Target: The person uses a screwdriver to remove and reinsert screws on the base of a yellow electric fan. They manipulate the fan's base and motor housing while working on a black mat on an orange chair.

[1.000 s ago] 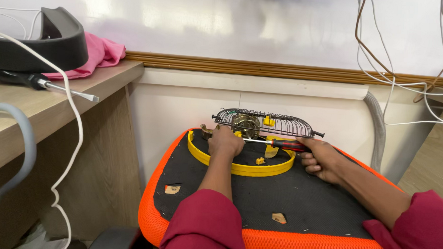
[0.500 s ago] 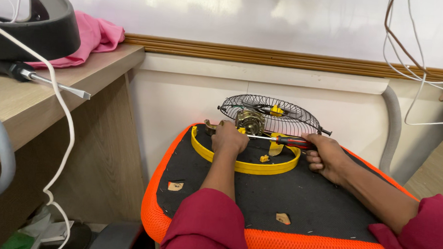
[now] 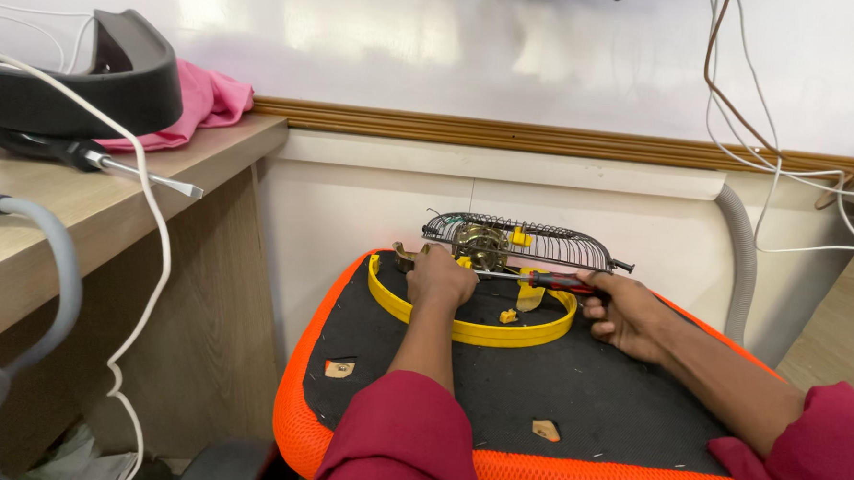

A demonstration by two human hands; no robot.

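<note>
Small fan motor (image 3: pixel 480 245), brass-coloured, at far edge of a black seat pad (image 3: pixel 574 390), sitting against a dark wire fan guard (image 3: pixel 532 243) that lies nearly flat behind it. Yellow clip on top of guard, near motor. Left hand (image 3: pixel 440 277) curled down over the near side of the motor, fingers closed around it; exact grip hidden by the back of the hand. Right hand (image 3: pixel 625 311) wrapped around the red-and-black handle of a screwdriver (image 3: pixel 540 280), fingers pressed together; shaft runs level leftward, tip reaching the motor just beside the left hand.

Yellow plastic ring (image 3: pixel 471 330) lying on the pad, open like a shallow tray around both wrists' front; inside it a small yellow piece (image 3: pixel 508 316) and a pale yellowish blade-shaped part (image 3: pixel 530 297), loose on the black surface. Outside the ring, two small tan scraps (image 3: pixel 339 369) on the pad, one left, one near front edge. Orange mesh rim (image 3: pixel 295 397) around the pad.

Maroon sleeves at bottom. Wooden desk (image 3: pixel 53 224) to the left, holding a second screwdriver (image 3: pixel 114 164), dark curved plastic housing (image 3: pixel 79 81), pink cloth (image 3: pixel 208 96), white cable (image 3: pixel 153 238). Grey hose (image 3: pixel 743 254) and hanging wires (image 3: pixel 786 141) against the white wall at right.
</note>
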